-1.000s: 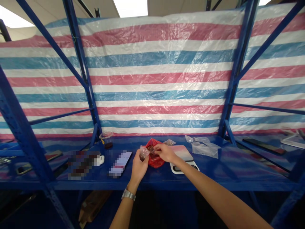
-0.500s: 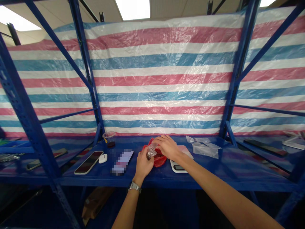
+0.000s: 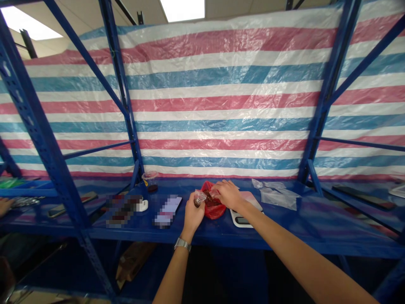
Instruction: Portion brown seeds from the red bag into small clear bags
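Observation:
My left hand (image 3: 193, 214) is closed around a small clear plastic bag (image 3: 200, 196) with dark contents, held at the left side of an open red plastic bag (image 3: 214, 212). Dark reddish-brown pieces (image 3: 209, 198) show inside the red bag. Over its right side, my right hand (image 3: 228, 195) has its fingers curled down, with some clear film by the fingertips. What those fingers pinch is hidden. Just right of the red bag, partly under my right forearm, sits a white kitchen scale (image 3: 245, 221).
Flat clear bags (image 3: 278, 196) lie right of the scale. To the left are a phone (image 3: 169, 210), a white earbud case (image 3: 143, 205) and a clear cup (image 3: 151, 182) with dark contents. Blue rack posts (image 3: 122, 97) frame the shelf. Another person's hand (image 3: 4, 205) shows at far left.
My right hand has shifted right, away from my left, so more of the red bag's opening and contents shows. The view has swung slightly left. Another person's hand has appeared at the left edge.

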`<state>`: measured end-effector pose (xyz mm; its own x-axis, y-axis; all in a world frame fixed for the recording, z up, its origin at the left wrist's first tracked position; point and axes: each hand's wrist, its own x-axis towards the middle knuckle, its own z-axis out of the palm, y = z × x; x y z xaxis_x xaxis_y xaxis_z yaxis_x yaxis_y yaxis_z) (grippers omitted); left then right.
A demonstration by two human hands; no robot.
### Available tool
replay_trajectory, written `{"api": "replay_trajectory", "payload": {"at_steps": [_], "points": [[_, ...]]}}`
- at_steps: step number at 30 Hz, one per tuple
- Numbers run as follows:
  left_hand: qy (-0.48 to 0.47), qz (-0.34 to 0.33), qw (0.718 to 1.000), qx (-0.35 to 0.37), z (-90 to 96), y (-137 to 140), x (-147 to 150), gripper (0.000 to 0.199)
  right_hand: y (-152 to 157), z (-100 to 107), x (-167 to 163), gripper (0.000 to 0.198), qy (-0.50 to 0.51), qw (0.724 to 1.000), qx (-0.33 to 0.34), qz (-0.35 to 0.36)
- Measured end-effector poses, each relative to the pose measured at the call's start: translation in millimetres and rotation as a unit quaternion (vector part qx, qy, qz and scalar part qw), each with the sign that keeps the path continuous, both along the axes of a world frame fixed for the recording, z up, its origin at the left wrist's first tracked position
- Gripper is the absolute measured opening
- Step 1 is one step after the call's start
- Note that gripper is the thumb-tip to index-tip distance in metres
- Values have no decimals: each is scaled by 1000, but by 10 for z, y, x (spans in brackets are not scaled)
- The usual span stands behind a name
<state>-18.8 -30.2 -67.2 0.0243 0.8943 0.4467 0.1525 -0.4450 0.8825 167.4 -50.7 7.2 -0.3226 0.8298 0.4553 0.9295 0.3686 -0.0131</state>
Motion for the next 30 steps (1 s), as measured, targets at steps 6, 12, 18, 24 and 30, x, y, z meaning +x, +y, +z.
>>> {"api": "replay_trajectory", "payload": {"at_steps": [6, 12, 18, 24, 30], "points": [[-13, -3, 1000, -18, -29, 28, -21, 27, 203, -255, -132, 31, 50, 994, -93, -18], [-40, -18, 998, -39, -15, 37, -49, 25, 334, -381, -172, 22, 160, 979, -123, -9], [-57, -42, 997, -31, -30, 47, -49, 22, 377, -485, -27, 21, 292, 950, -109, 13], [-18, -46, 999, -12, -8, -2, -35, 21, 288, -311, 49, 24, 354, 932, -39, 66], [-1, -47, 999, 3, -7, -18, -28, 25, 53, 27, -87, 34, 177, 977, 73, 94]]}}
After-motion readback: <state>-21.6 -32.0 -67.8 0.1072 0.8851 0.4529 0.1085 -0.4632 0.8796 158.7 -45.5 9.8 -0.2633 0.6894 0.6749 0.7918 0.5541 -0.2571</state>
